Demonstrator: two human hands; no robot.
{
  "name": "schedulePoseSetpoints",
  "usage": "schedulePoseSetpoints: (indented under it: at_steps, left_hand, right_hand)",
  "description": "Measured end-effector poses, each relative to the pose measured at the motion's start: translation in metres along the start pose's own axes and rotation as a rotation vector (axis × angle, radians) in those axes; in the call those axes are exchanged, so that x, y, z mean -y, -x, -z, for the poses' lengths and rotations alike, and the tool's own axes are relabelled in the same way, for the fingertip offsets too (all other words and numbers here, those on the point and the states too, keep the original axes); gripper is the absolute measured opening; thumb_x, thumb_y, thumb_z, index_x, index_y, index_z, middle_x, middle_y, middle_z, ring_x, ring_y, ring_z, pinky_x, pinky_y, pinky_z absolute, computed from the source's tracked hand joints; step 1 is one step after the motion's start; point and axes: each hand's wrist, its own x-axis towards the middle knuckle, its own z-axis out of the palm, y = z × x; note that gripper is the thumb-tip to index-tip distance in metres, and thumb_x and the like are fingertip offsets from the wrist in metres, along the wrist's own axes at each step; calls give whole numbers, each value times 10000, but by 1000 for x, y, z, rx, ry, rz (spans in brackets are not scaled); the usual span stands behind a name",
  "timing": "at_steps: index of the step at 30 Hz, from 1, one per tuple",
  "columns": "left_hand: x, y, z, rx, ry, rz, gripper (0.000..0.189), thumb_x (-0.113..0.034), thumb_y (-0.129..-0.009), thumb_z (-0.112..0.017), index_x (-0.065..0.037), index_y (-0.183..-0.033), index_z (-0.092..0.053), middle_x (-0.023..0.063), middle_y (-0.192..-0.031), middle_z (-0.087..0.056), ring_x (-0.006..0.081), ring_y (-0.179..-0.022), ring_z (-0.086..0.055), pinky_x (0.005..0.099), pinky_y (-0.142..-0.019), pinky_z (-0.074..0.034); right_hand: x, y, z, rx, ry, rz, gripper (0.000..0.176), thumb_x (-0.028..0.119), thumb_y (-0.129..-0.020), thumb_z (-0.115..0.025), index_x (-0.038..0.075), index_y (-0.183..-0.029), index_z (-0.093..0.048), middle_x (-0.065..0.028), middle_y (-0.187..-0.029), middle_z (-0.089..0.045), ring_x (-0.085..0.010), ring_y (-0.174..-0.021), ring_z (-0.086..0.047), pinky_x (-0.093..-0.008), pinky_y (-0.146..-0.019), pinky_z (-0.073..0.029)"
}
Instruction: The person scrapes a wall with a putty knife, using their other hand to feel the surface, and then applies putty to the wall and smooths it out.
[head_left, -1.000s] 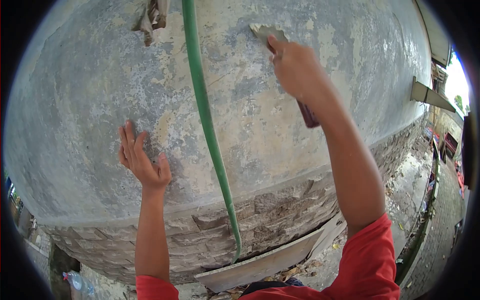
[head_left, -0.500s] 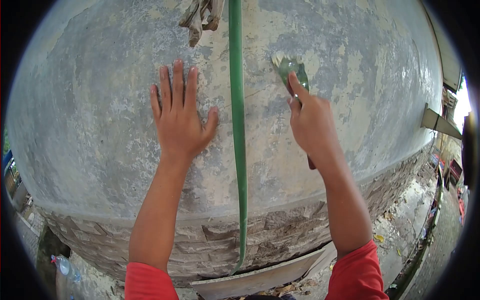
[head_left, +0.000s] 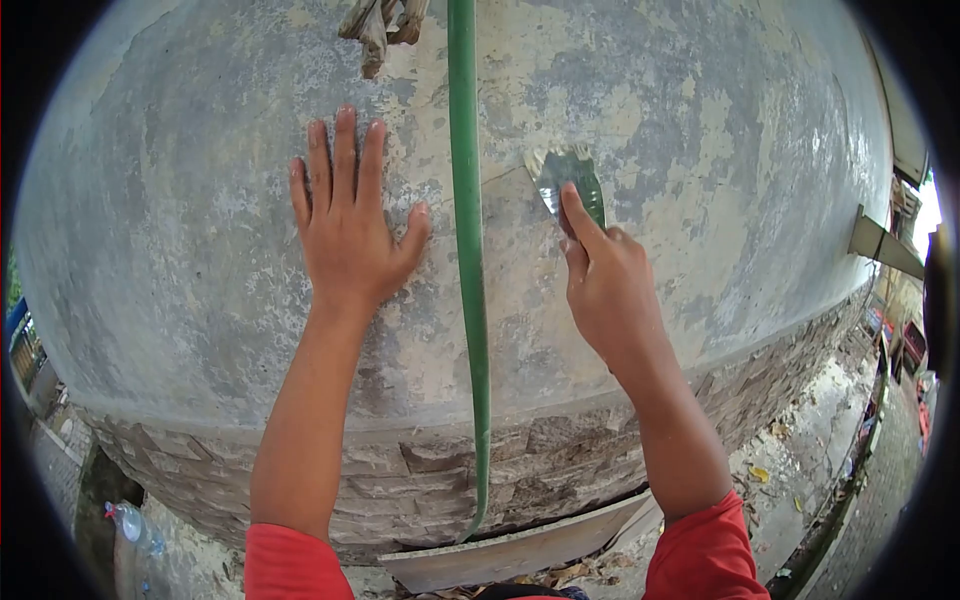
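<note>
From where I stand, the scraper (head_left: 586, 172) is up at the wall (head_left: 230, 190), just right of the green hose (head_left: 466, 180), its broad blade tilted with the pale-crusted edge uppermost. The person's right hand (head_left: 615, 280) has its fingers closed around the handle, the index finger stretched along the blade. Over on the other side of the hose, the left hand (head_left: 350, 245) lies palm-in on the wall, fingers spread and gripping nothing. The paint there is patchy, grey over cream. Above the left hand hangs a brown, withered leaf (head_left: 374, 40). Lower down runs a band of rough stone (head_left: 560, 440), with a flat board (head_left: 500, 562) at its foot and, off to the left, a clear plastic bottle (head_left: 130, 522).
</note>
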Motion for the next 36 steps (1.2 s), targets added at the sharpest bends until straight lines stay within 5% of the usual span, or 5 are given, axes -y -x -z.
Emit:
schedulePoseSetpoints:
  at_steps: [10,12,18,32,36]
  left_hand:
    - [-6,68,57,-65,340,-39,415,-142,-845,-571,-7,-1237,-555,166,-1416,-461,352,-1329,-402,467,-1084,-284]
    - [-40,156,94,-199,655,96,239,-72,-808,-561,20,-1023,-611,128,-920,-679,277,-797,-648,385,-691,-502]
    - [-164,303,212,1387,1299,614,371,-372,-926,-565,-20,-1016,-640,160,-1000,-655,347,-921,-623,452,-773,-497]
    - [-231,539,188,2008,1211,809,416,-461,-880,-601,-146,-1144,-668,139,-1190,-640,255,-1087,-585,397,-946,-443]
    - [-211,458,197,2029,1505,772,343,-302,-949,-506,-207,-1258,-617,30,-1244,-633,184,-1104,-577,333,-986,-406]
  right_hand:
    - [-4,-12,-5,-134,-108,27,452,67,-908,-532,108,-1357,-503,-232,-701,-580,-356,-623,-561,-456,-657,-441]
    - [-18,6,-5,-175,-67,105,459,71,-911,-532,121,-1365,-498,-225,-707,-579,-357,-635,-565,-459,-662,-443]
    - [-29,9,3,-8,-19,18,462,151,-947,-514,169,-1404,-449,-264,-825,-573,-414,-697,-617,-464,-624,-498]
    - [-19,-21,6,-121,-74,56,474,130,-934,-521,147,-1402,-452,-264,-811,-605,-410,-749,-631,-471,-653,-508]
    - [-18,-21,8,-110,-56,41,479,134,-931,-527,149,-1404,-451,-264,-816,-608,-409,-748,-636,-467,-645,-511]
